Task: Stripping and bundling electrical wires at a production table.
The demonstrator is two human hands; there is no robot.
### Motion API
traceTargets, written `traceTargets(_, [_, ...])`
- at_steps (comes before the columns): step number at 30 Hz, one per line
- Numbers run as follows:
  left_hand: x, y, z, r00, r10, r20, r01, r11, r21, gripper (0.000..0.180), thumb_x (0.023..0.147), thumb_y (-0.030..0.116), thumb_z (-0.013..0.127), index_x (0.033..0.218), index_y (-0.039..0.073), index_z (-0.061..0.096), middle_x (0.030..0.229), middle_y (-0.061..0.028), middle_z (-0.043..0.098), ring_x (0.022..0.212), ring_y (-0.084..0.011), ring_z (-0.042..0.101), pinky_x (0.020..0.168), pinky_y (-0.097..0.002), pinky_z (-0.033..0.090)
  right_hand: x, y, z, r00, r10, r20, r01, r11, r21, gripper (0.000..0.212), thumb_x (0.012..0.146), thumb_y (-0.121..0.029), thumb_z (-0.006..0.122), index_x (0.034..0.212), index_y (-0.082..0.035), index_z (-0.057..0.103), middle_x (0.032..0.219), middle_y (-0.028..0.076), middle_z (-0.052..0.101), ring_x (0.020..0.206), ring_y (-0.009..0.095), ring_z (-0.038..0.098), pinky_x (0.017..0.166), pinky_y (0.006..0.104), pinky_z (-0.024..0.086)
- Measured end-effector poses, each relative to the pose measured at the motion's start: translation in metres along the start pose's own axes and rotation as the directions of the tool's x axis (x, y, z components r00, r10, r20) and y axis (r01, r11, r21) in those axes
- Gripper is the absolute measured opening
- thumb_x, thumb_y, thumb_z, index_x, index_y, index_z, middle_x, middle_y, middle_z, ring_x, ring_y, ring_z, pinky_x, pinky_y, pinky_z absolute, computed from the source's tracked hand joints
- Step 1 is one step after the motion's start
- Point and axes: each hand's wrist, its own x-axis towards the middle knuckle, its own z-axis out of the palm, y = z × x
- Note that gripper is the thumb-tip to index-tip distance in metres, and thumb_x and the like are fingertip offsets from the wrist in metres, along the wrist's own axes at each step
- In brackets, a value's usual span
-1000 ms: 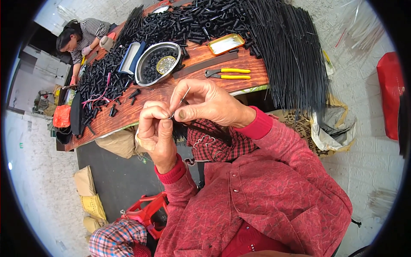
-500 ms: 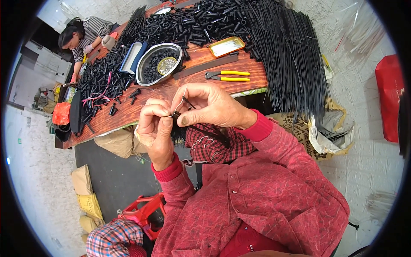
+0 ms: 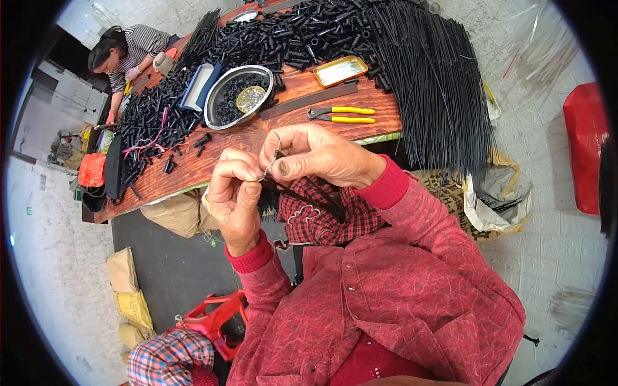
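Both hands meet at chest height in front of the table edge. Between thumb and fingers, my left hand (image 3: 237, 196) pinches the lower end of a thin pale wire (image 3: 271, 165). The fingers of my right hand (image 3: 322, 154) are closed around its upper part, where a small black bead-like piece (image 3: 278, 154) sits on the wire. A dark strip or cord (image 3: 315, 203) slopes down from the fingers over the checked cloth on my lap; where it starts is hidden. Beyond my hands, pliers (image 3: 341, 116) with yellow handles lie on the table.
The wooden table (image 3: 187, 174) bears a steel bowl (image 3: 213, 116) of small black parts, a yellow tray (image 3: 340, 71) of pale sticks, heaped black tubes (image 3: 290, 32) and a bundle of long black rods (image 3: 431, 83). Another person (image 3: 132, 51) works at the far left. A red stool (image 3: 215, 318) stands lower left.
My hands have drawn slightly apart, so more wire shows between them. The small black piece now sits higher on the wire, at my right fingers.
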Motion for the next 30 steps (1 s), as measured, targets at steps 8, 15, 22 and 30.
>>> traceTargets(8, [0.0,-0.003,0.002,0.99,-0.075,-0.116,0.068,0.996,-0.066,0.017,0.084,0.005,0.07,0.094,0.003,0.057,0.091,-0.0051,0.052,0.086,-0.0137,0.051,0.08,-0.0251,0.042,0.001,0.005,0.005,0.991,-0.104,-0.08,0.081,0.966,-0.243,0.022,0.085,-0.01,0.072,0.098,-0.003,0.057,0.093,-0.001,0.054,0.086,0.008,0.053,0.079,0.0246,0.046])
traceTargets(15, [-0.002,-0.008,0.002,0.972,-0.151,-0.179,0.133,0.985,-0.107,0.025,0.078,-0.004,0.072,0.098,0.001,0.058,0.093,-0.0042,0.054,0.085,-0.0119,0.054,0.078,-0.0228,0.044,0.002,0.013,0.0,0.985,-0.142,-0.097,0.126,0.98,-0.154,0.021,0.09,-0.013,0.068,0.103,-0.003,0.055,0.094,-0.002,0.054,0.087,0.006,0.051,0.079,0.0231,0.045])
traceTargets(22, [0.0,-0.003,0.004,0.979,-0.123,-0.162,0.112,0.991,-0.077,0.026,0.075,-0.008,0.072,0.094,0.001,0.058,0.09,-0.004,0.053,0.084,-0.0121,0.054,0.076,-0.0231,0.045,0.0,0.01,0.002,0.988,-0.12,-0.095,0.102,0.979,-0.176,0.02,0.09,-0.011,0.067,0.104,-0.003,0.055,0.094,-0.002,0.053,0.087,0.006,0.05,0.075,0.0223,0.043])
traceTargets(30, [0.001,0.001,0.009,0.972,-0.151,-0.179,0.132,0.985,-0.112,0.026,0.074,-0.009,0.072,0.092,0.002,0.056,0.088,-0.0034,0.052,0.082,-0.0116,0.053,0.074,-0.0224,0.044,0.0,0.01,0.001,0.989,-0.138,-0.06,0.119,0.96,-0.254,0.023,0.084,-0.009,0.072,0.1,-0.004,0.057,0.092,-0.002,0.055,0.087,0.006,0.051,0.077,0.0224,0.044])
